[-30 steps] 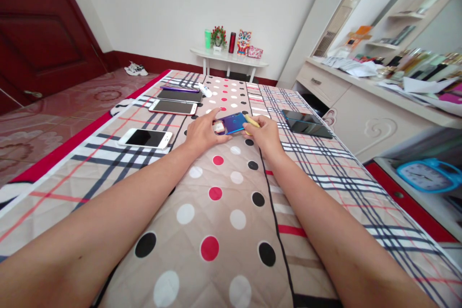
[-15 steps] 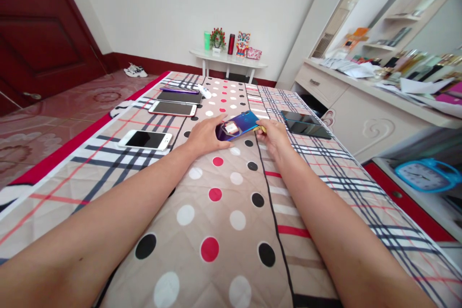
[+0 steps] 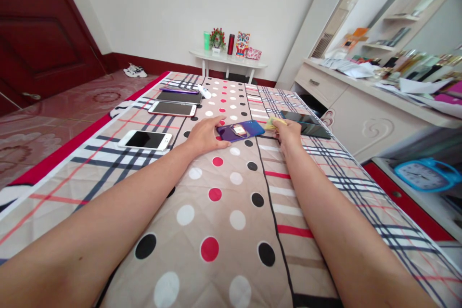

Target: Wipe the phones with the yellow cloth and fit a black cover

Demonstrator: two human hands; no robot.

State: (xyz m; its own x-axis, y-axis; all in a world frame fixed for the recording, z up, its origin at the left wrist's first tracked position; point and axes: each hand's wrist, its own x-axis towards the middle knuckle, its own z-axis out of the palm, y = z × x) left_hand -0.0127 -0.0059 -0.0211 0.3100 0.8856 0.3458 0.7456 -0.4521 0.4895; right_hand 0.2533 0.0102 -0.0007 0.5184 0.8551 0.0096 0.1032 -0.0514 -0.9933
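Note:
A shiny blue-purple smartphone (image 3: 254,128) lies back up on the patterned bedspread, with a light patch reflected or stuck on its back. My left hand (image 3: 202,135) grips its left end, thumb on the near edge and fingers on the far edge. Just off the phone's right end, my right hand (image 3: 289,134) pinches a small yellow cloth (image 3: 273,122). Beyond that hand lie dark phones (image 3: 306,125), partly hidden by it. To the left of my left hand rests a white phone (image 3: 146,140) with a black screen.
Farther left lie a white-and-red phone (image 3: 172,108), a dark phone (image 3: 180,97), a purple-edged phone (image 3: 178,90) and a small white tube (image 3: 204,91). A white shelf table (image 3: 231,59) stands by the wall. At right are a dresser (image 3: 346,96) and a blue clock (image 3: 426,174).
My right hand has moved right with the yellow cloth, away from the phone's end. The phone has levelled and now lies flat on the bedspread; my left hand stays around it.

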